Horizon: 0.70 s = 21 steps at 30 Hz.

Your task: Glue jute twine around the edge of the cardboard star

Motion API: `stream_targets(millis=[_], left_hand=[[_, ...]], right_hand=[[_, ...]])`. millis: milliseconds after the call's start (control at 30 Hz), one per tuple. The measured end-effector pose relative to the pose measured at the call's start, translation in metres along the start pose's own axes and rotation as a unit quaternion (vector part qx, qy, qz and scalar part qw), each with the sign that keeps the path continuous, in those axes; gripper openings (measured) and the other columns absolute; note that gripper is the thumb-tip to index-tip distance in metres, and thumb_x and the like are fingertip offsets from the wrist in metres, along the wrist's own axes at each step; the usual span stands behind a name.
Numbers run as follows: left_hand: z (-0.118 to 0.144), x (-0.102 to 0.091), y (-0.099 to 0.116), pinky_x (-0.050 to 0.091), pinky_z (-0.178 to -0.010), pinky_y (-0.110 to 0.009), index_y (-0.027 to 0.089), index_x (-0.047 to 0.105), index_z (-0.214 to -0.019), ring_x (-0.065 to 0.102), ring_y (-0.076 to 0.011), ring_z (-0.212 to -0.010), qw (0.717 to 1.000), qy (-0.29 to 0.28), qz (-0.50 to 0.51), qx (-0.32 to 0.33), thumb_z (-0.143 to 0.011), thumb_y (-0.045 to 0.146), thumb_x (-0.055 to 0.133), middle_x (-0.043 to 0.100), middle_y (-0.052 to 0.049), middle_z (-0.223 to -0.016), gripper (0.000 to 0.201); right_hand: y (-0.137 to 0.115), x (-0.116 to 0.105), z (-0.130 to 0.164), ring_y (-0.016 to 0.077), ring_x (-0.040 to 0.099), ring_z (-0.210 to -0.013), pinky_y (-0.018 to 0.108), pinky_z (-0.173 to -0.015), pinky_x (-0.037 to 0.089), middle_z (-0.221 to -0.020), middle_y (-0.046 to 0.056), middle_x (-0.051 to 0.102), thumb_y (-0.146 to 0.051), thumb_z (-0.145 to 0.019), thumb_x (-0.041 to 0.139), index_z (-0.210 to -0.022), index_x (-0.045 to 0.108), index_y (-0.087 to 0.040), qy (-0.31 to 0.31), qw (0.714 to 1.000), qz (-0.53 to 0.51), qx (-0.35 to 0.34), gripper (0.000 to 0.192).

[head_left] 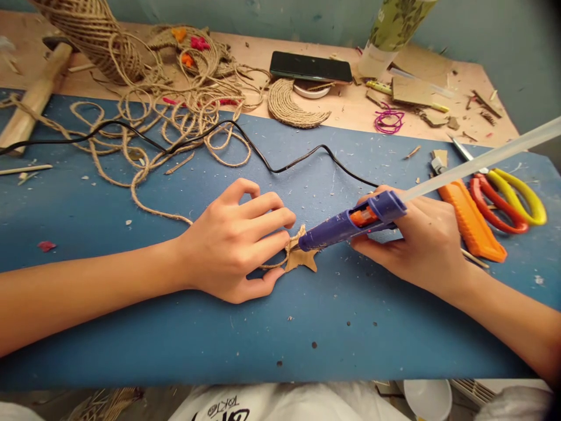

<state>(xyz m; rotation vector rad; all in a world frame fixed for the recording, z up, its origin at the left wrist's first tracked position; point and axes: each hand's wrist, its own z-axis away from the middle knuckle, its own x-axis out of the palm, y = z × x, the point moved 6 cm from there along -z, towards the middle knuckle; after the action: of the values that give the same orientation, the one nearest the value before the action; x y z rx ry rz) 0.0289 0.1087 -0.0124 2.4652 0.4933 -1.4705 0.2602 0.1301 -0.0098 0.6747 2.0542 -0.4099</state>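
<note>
My right hand (421, 245) is wrapped round a blue hot glue gun (333, 228). A long translucent glue stick (486, 158) sticks out of its back end. The gun's nozzle points down at a small brown cardboard star (302, 261) lying on the blue table surface. With bent fingers, my left hand (241, 240) holds the star's left side, thumb at the lower edge. Jute twine (162, 214) runs from the left under this hand, and some of it lies along the star's upper left part. My fingertips partly hide the star and the twine.
Loose twine coils and a large twine spool (96, 35) fill the back left, near a hammer (39, 93). A black cord (272, 169) crosses behind my hands. Right of my right hand lie an orange box cutter (473, 219) and scissors (521, 196). A phone (311, 66) sits behind.
</note>
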Motion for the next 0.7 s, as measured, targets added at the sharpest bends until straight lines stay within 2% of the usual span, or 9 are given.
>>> stream_targets(millis=[700], left_hand=[[-0.0012, 0.0008, 0.0001, 0.047, -0.090, -0.053, 0.016, 0.071, -0.097, 0.076, -0.0304, -0.096, 1.000, -0.003, -0.001, 0.003, -0.093, 0.030, 0.067, 0.082, -0.010, -0.110, 0.015]], right_hand=[[-0.0004, -0.0015, -0.0008, 0.0194, 0.062, -0.071, 0.030, -0.067, 0.047, -0.084, 0.004, 0.069, -0.031, -0.101, 0.075, -0.108, 0.064, -0.017, -0.004, 1.000, 0.012, -0.016, 0.019]])
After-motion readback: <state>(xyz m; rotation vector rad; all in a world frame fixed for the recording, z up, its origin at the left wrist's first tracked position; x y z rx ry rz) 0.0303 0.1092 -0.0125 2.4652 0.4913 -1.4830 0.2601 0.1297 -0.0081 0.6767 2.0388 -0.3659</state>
